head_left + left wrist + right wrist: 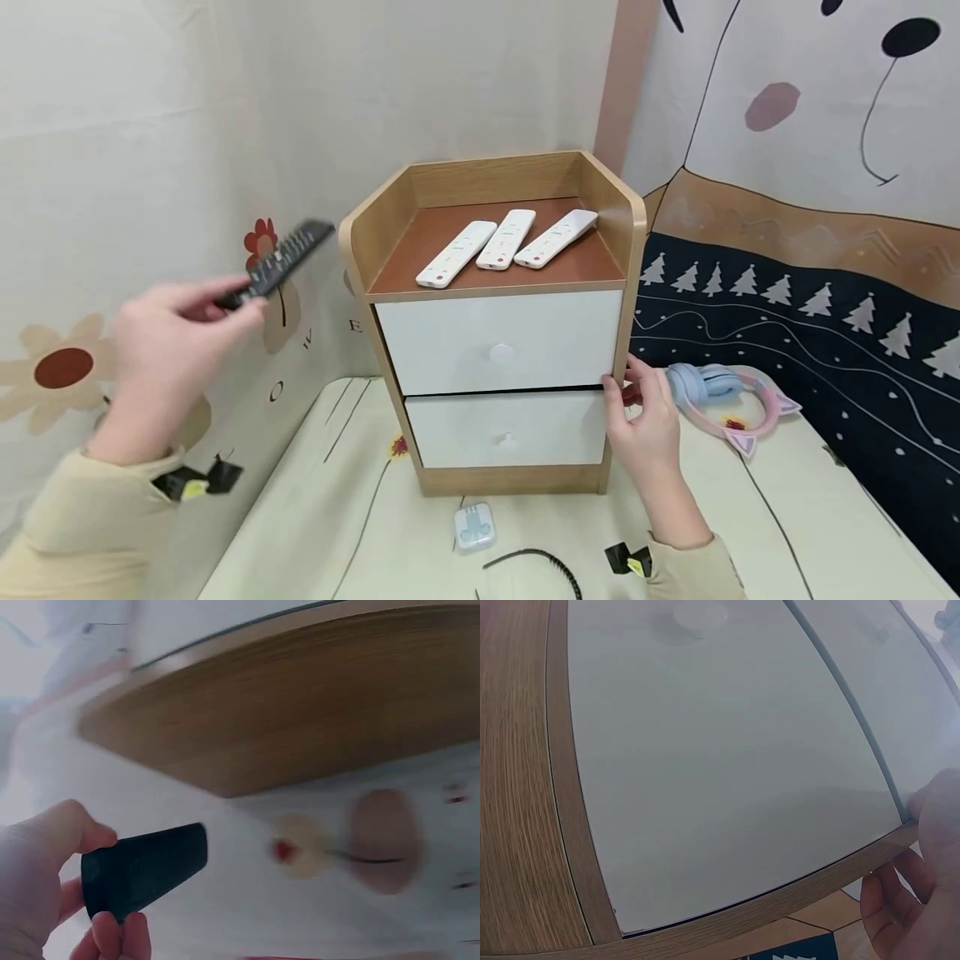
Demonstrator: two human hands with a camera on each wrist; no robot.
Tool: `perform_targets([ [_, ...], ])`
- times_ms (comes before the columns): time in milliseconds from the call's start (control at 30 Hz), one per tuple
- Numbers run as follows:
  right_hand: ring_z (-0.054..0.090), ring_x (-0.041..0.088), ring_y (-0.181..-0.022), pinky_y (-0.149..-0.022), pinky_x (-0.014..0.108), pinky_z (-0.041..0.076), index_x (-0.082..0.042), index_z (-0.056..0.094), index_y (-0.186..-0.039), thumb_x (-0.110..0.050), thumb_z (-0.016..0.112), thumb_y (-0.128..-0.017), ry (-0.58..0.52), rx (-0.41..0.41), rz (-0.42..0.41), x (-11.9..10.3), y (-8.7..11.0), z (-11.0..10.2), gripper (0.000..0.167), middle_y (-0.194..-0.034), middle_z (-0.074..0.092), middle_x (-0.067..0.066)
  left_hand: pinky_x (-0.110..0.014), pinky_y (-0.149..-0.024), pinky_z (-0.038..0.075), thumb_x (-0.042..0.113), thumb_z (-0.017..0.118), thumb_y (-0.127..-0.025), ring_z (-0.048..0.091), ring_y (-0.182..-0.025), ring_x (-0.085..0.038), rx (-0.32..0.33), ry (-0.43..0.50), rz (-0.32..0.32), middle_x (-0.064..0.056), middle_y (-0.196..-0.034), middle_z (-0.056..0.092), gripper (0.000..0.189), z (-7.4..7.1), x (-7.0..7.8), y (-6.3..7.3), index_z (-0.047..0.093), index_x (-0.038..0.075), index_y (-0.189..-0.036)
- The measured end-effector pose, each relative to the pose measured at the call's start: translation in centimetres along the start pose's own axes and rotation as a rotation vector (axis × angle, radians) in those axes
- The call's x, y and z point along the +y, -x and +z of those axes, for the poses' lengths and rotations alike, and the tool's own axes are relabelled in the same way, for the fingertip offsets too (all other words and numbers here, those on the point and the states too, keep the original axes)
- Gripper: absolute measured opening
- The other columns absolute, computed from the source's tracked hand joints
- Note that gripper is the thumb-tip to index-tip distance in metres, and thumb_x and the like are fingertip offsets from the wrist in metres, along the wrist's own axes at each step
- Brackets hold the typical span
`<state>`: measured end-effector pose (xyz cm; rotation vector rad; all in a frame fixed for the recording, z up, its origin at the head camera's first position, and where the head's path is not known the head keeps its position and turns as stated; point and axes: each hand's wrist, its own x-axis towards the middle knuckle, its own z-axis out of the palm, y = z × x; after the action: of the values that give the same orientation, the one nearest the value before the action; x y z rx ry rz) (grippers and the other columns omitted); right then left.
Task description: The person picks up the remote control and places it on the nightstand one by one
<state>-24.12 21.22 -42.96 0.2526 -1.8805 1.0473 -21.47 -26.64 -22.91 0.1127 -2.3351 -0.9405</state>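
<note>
My left hand (176, 350) holds a black remote control (281, 258) in the air, left of a small wooden cabinet (513, 481). The left wrist view shows the thumb and fingers pinching one end of the remote (142, 866). My right hand (647, 417) grips the cabinet's right front edge, thumb on the front and fingers round the side. Two white drawers, the upper drawer (450, 346) and the lower drawer (457, 433), are closed. On the brown top lie three white remotes: a left one (456, 254), a middle one (506, 239) and a right one (557, 238).
Blue and pink cat-ear headphones (765, 408) lie right of the cabinet. In front are a small clear case with earphones (474, 527) and a black headband (551, 558), partly out of view. Printed curtains (480, 75) hang behind the pale tabletop (352, 492).
</note>
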Motion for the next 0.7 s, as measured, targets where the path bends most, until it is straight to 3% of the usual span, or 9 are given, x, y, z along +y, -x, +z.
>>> perform_targets([
  [100, 0.059, 0.004, -0.082, -0.081, 0.000, 0.046, 0.007, 0.065, -0.138, -0.001, 0.074, -0.099, 0.002, 0.006, -0.012, 0.1, 0.0, 0.1, 0.041, -0.105, 0.068, 0.020, -0.011, -0.054, 0.046, 0.026, 0.091, -0.087, 0.061, -0.064, 0.007, 0.117, 0.141, 0.021, 0.035, -0.073, 0.070, 0.040, -1.7, 3.5, -1.7, 0.085, 0.022, -0.126],
  [233, 0.059, 0.004, -0.082, -0.080, 0.001, 0.046, 0.006, 0.065, -0.138, -0.002, 0.074, -0.099, 0.000, -0.002, -0.013, 0.1, 0.0, 0.1, 0.041, -0.105, 0.068, 0.020, -0.009, -0.057, 0.048, 0.019, 0.093, -0.082, 0.063, -0.062, 0.005, 0.175, 0.283, 0.040, 0.029, -0.074, 0.075, 0.035, -2.5, 6.7, -2.7, 0.088, 0.022, -0.117],
  [400, 0.060, 0.006, -0.083, -0.080, 0.001, 0.046, 0.006, 0.065, -0.139, -0.001, 0.074, -0.099, 0.001, -0.011, -0.010, 0.0, -0.1, 0.0, 0.041, -0.106, 0.068, 0.020, -0.012, -0.056, 0.049, 0.014, 0.095, -0.081, 0.067, -0.061, 0.001, 0.135, 0.381, 0.057, 0.021, -0.076, 0.078, 0.037, -2.3, 9.0, -2.7, 0.088, 0.020, -0.117],
  [467, 0.059, 0.005, -0.083, -0.081, 0.001, 0.046, 0.006, 0.065, -0.138, -0.001, 0.075, -0.099, 0.000, -0.007, -0.012, 0.0, -0.2, -0.1, 0.041, -0.106, 0.068, 0.020, -0.013, -0.054, 0.049, 0.014, 0.095, -0.082, 0.067, -0.060, 0.000, 0.118, 0.406, 0.083, 0.019, -0.076, 0.078, 0.037, -2.0, 9.8, -2.6, 0.088, 0.019, -0.118],
  [600, 0.058, 0.002, -0.085, -0.081, 0.000, 0.045, 0.007, 0.065, -0.139, 0.000, 0.075, -0.099, -0.001, -0.007, -0.010, 0.0, -0.2, -0.2, 0.042, -0.107, 0.068, 0.021, -0.018, -0.047, 0.050, 0.007, 0.093, -0.082, 0.065, -0.049, -0.008, 0.060, 0.543, 0.143, 0.010, -0.075, 0.080, 0.036, -1.2, 11.3, -2.2, 0.088, 0.013, -0.117],
  [700, 0.058, 0.005, -0.085, -0.082, 0.000, 0.045, 0.006, 0.064, -0.139, 0.000, 0.075, -0.099, 0.002, -0.014, -0.005, 0.0, -0.1, -0.3, 0.043, -0.107, 0.068, 0.021, -0.018, -0.048, 0.052, 0.007, 0.092, -0.082, 0.064, -0.051, -0.007, 0.049, 0.535, 0.186, 0.010, -0.076, 0.079, 0.033, -0.5, 12.3, -1.9, 0.088, 0.013, -0.115],
])
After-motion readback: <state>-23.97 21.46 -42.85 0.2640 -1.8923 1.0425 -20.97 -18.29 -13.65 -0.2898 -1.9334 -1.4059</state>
